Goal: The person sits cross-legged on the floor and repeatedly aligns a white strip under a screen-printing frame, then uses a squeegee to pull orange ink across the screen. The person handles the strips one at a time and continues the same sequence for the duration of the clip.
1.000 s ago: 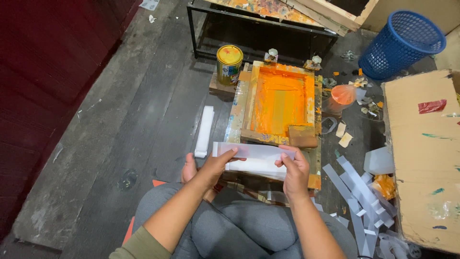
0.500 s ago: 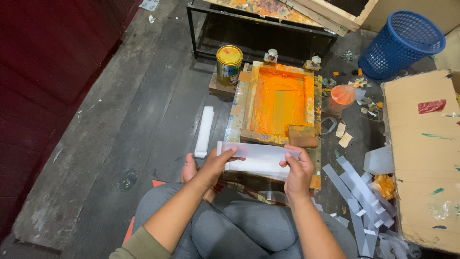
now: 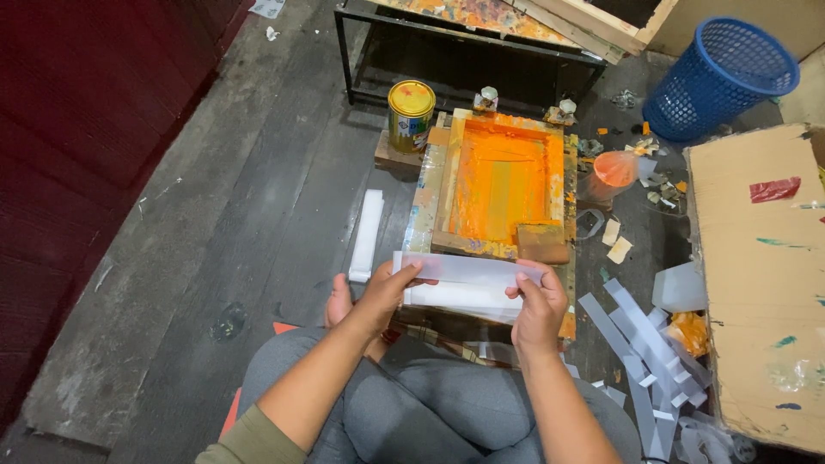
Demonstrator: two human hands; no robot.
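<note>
Little has shifted since the earlier frame: my left hand and right hand remain pinched on the ends of a translucent white strip, held level above my lap over a white stack. Beyond it lies the orange-inked screen frame with a wooden squeegee; farther off stand a yellow-lidded can and blue basket.

Translucent white plastic strip: long, narrow, flat, held level crosswise above the lap, one end pinched in each hand. Just under it a second white strip, same length, parallel. Both sit at the near edge of the orange-inked screen frame.
</note>
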